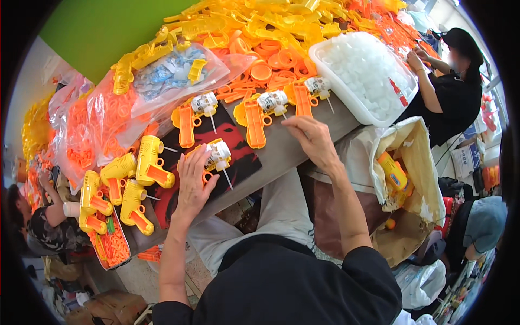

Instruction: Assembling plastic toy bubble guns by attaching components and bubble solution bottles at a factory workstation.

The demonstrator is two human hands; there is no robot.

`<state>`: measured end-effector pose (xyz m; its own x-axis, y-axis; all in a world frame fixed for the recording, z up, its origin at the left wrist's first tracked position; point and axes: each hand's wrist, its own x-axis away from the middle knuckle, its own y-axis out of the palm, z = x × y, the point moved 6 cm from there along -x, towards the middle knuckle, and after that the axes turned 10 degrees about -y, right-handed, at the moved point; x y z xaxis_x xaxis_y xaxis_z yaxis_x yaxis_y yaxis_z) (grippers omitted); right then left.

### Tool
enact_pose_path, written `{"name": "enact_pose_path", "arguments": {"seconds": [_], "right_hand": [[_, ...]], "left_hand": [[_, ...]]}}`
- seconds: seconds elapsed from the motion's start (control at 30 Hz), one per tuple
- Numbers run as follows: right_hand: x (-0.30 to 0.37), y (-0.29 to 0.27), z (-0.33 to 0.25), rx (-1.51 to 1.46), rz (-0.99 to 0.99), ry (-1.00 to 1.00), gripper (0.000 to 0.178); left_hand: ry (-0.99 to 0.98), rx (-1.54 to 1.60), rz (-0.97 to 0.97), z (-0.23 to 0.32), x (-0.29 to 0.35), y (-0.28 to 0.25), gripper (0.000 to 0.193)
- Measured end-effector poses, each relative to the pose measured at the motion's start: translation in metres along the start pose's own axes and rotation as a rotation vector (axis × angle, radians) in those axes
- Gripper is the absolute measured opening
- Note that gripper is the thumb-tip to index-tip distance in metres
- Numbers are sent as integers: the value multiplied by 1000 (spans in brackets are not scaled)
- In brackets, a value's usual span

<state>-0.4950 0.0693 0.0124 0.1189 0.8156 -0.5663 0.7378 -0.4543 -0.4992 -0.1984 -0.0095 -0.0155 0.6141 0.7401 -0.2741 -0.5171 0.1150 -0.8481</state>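
Note:
My left hand (193, 177) is closed over an orange-and-yellow toy gun half (207, 174), its fingers covering much of the handle. A white mechanism (218, 150) with a thin white stem sticks out beside the fingers. Over the table edge, my right hand (313, 140) has its fingertips drawn together near the stem of another toy gun half (254, 123); whether anything small is pinched there cannot be made out. Two similar toy gun halves, one on the left (187, 123) and one on the right (303, 97), lie in the same row with white mechanisms fitted.
Several closed yellow toy guns (135, 206) lie at the left by a box of small orange parts (115, 248). Yellow shells (244, 24) are heaped behind. A white tub (364, 76) holds translucent parts. An open sack (417, 195) stands right; a co-worker (460, 86) sits beyond.

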Motion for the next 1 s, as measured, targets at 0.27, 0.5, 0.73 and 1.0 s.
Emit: {"name": "enact_pose_path", "arguments": {"seconds": [0.27,0.5,0.73,1.0], "right_hand": [[-129,11,81,203,82,-21,18],[-238,32,130,402,107,-70,19],[-300,138,82,424,27,-155,28],[-351,171,148,685,-178,-315,39]], "left_hand": [[21,-105,-19,2,-10,-3,41],[28,-83,-25,0,-8,-3,43],[-39,-92,-35,-1,12,-1,39],[-17,-54,-54,-7,15,1,46]]}}
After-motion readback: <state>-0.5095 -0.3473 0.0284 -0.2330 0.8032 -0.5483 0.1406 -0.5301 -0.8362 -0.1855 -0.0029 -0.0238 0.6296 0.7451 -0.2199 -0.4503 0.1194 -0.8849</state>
